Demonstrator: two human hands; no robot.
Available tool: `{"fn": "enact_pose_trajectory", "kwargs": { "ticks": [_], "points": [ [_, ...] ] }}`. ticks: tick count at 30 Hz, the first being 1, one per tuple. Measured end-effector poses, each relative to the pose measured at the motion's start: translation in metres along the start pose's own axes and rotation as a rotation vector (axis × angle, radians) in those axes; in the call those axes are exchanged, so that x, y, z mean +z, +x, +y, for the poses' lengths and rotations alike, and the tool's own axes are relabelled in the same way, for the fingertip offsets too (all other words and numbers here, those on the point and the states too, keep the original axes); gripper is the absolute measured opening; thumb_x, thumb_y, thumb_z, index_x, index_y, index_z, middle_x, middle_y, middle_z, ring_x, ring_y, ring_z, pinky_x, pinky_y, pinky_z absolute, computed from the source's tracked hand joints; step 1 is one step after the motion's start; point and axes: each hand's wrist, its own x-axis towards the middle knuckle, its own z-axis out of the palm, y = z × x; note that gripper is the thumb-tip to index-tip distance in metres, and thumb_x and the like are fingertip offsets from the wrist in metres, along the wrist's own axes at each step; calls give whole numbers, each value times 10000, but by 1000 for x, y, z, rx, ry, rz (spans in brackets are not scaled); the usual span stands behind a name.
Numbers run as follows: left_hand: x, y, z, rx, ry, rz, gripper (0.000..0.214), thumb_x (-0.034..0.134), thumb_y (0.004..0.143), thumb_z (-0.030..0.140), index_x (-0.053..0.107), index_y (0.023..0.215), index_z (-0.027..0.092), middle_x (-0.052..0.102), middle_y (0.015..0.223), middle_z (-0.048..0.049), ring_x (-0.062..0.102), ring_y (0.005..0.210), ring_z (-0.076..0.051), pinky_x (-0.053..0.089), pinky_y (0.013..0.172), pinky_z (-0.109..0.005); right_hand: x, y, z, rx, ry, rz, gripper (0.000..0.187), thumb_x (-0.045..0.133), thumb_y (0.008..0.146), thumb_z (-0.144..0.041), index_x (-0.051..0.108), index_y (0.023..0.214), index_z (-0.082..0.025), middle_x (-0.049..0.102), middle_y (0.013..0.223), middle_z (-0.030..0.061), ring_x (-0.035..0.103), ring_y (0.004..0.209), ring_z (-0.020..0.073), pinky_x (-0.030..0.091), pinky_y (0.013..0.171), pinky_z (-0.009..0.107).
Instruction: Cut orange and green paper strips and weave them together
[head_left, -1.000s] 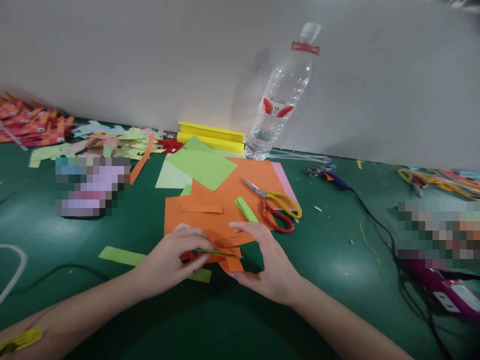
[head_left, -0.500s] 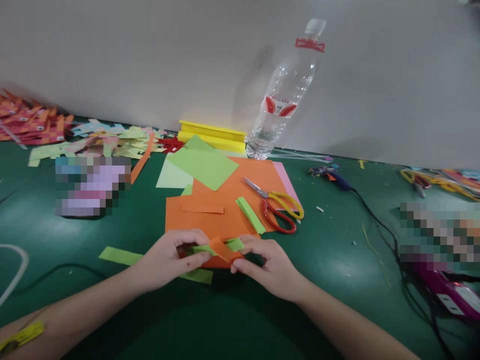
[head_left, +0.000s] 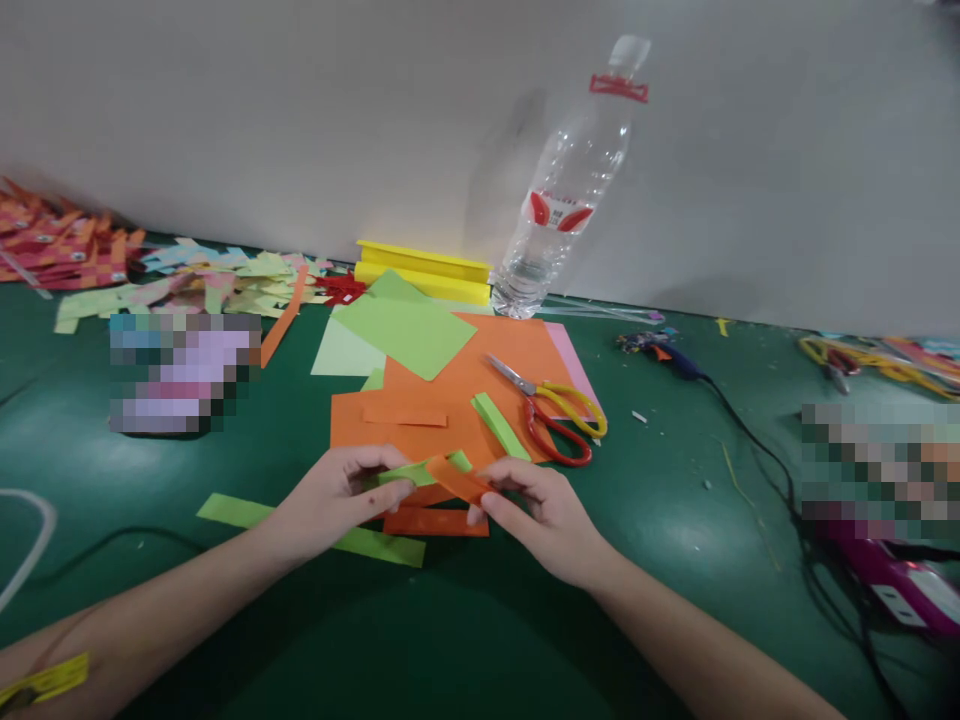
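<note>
My left hand (head_left: 349, 500) pinches the left part of a green paper strip (head_left: 412, 474). An orange paper strip (head_left: 456, 480) crosses over the green one, and its right end is between the fingers of my right hand (head_left: 536, 505). Both strips are raised slightly above the table. Beneath them lies another orange strip (head_left: 442, 522). A long green strip (head_left: 375, 547) passes under my left wrist. Beyond my hands, a folded orange strip (head_left: 405, 416) and a folded green strip (head_left: 499, 427) rest on orange paper sheets (head_left: 442, 370).
Scissors (head_left: 551, 405) with red and yellow handles lie on the sheets. Behind stand a clear bottle (head_left: 570, 180) and folded yellow paper (head_left: 424, 280). Paper scraps (head_left: 225, 280) cover the back left. At right are a glue gun (head_left: 679, 358), its cord and a purple power strip (head_left: 892, 570).
My right hand has shifted slightly right and up with the orange strip's end. The green strip has risen a little in my left hand, and the orange strip below shows more.
</note>
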Motion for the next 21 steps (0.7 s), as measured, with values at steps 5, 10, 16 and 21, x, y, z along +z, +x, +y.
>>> {"fn": "enact_pose_trajectory", "kwargs": {
  "ticks": [5, 10, 16, 21],
  "points": [
    [4, -3, 3, 74, 149, -8, 136, 558, 827, 271, 645, 801, 171, 649, 723, -12, 589, 626, -134, 479, 550, -219, 4, -4, 5, -9, -32, -43, 308, 661, 787, -295, 597, 1064, -179, 725, 958, 70, 693, 860, 186, 559, 723, 297],
    [7, -6, 1, 158, 246, -23, 95, 553, 830, 225, 642, 827, 193, 656, 773, -3, 599, 665, -134, 472, 583, -221, 4, -2, -1, 15, -66, -83, 115, 596, 839, -249, 667, 904, -185, 727, 822, 17, 676, 736, 143, 538, 659, 249],
    [10, -9, 1, 110, 363, -165, 141, 529, 869, 288, 625, 901, 190, 635, 783, -9, 592, 702, -148, 459, 623, -232, 2, -1, -3, 49, -90, -88, 138, 553, 864, -237, 669, 822, -173, 715, 774, 10, 655, 711, 131, 511, 661, 244],
    [9, -14, 5, 188, 424, -219, 224, 495, 885, 371, 627, 870, 191, 607, 774, -27, 569, 754, -172, 450, 657, -255, 5, -2, -6, 60, -84, -172, 163, 552, 866, -246, 678, 789, -176, 718, 706, 0, 642, 624, 120, 500, 586, 228]
  ]
}}
